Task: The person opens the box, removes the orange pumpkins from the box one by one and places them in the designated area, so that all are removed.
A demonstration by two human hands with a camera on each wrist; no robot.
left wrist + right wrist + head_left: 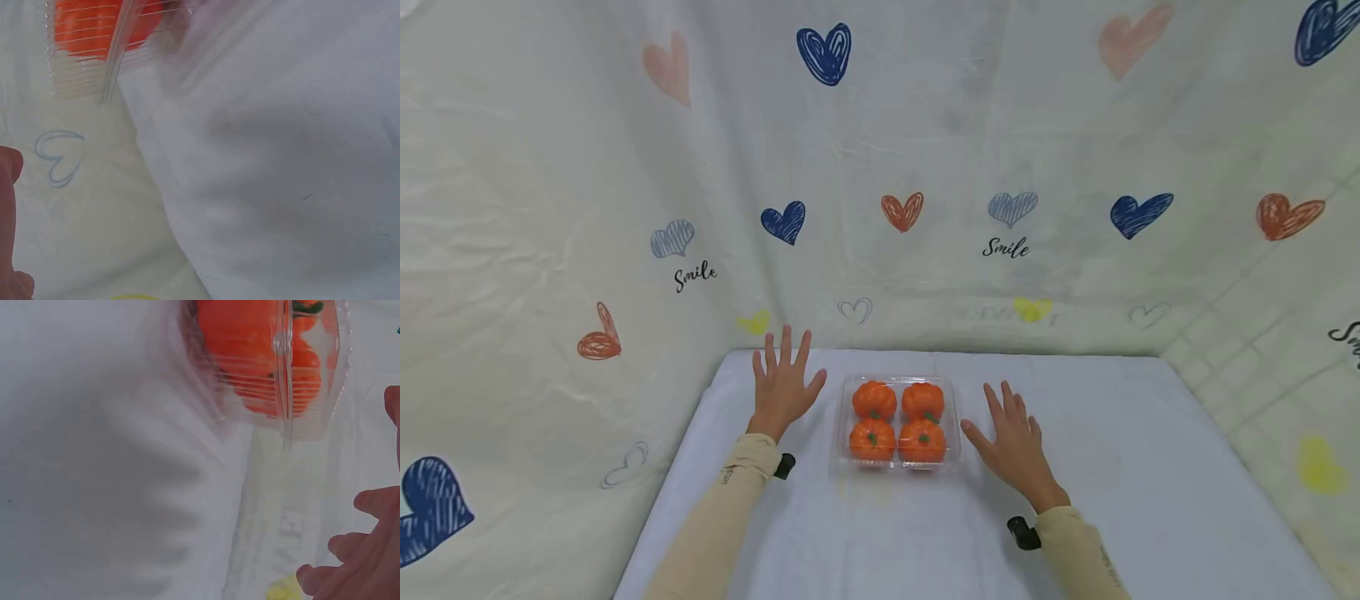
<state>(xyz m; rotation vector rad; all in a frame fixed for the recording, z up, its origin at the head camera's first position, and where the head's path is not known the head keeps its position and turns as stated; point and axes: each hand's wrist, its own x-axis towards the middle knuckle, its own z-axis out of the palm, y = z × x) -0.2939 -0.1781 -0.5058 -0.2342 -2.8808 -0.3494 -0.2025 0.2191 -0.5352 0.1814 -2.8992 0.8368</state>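
A clear plastic clamshell box (pixel 843 417) sits on the white-covered table with several small orange pumpkins (pixel 872 439) inside, their stems green. Its lid lies closed over them. To the left of the box, my left hand (pixel 785 392) is spread with straight fingers and holds nothing. My right hand (pixel 1015 446) is on the other side, fingers extended and apart from the box, also holding nothing. In the right wrist view the ridged side of the box (pixel 312 425) shows, with the right fingers (pixel 369 544) at the edge. Only part of the left hand (pixel 7 225) appears in the left wrist view.
The table (pixel 895 542) is covered with a smooth white cloth. Behind it and at both sides hangs a pale curtain (pixel 925 125) printed with hearts and the word Smile. A small black device (pixel 1024 533) is worn at each wrist.
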